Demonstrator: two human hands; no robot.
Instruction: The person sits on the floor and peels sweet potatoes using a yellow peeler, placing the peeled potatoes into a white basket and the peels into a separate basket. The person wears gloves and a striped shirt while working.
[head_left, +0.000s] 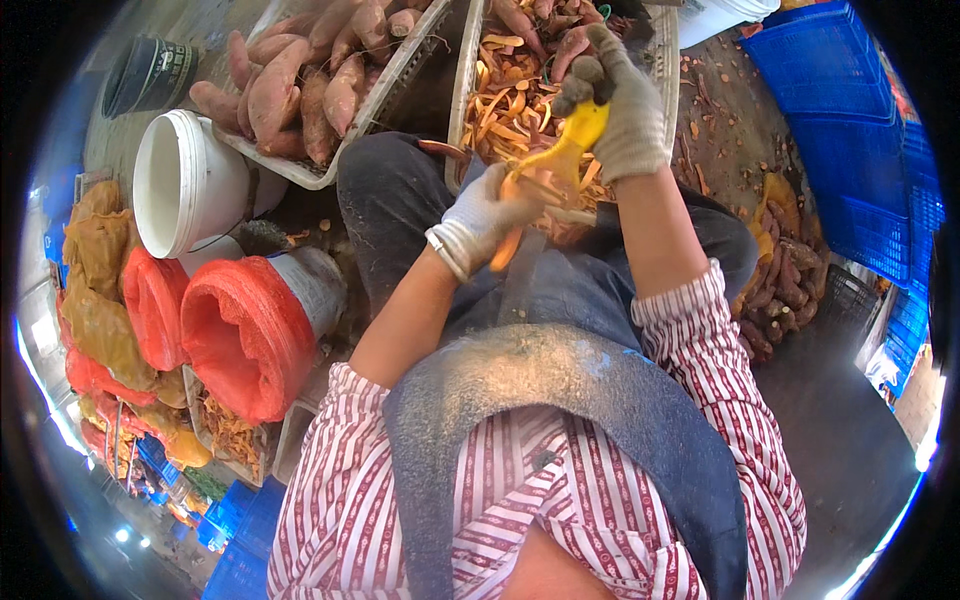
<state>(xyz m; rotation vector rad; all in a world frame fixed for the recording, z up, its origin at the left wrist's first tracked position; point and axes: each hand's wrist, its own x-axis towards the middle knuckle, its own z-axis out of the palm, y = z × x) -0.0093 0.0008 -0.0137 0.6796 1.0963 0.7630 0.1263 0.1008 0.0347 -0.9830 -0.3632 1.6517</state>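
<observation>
My right hand (637, 112), in a knitted glove, is wrapped around a yellow peeler (585, 129). Its head reaches down and left toward my other hand and is blurred. A partly peeled sweet potato (507, 250) shows orange flesh below the fingers of my gloved left hand (480, 217), which grips it over my lap; most of it is hidden. Beneath both hands, a pale plastic crate (459, 97) holds orange peelings (495, 112) and several unpeeled sweet potatoes (517, 26) at its far end. Whether the blade touches the sweet potato cannot be told.
A second crate (311, 180) heaped with unpeeled sweet potatoes (277, 97) stands at upper left. Near it are a white bucket (169, 184), a dark bucket (150, 75) and a red mesh-lined bucket (251, 337). Blue crates (840, 142) and a sweet potato pile (784, 285) sit at right.
</observation>
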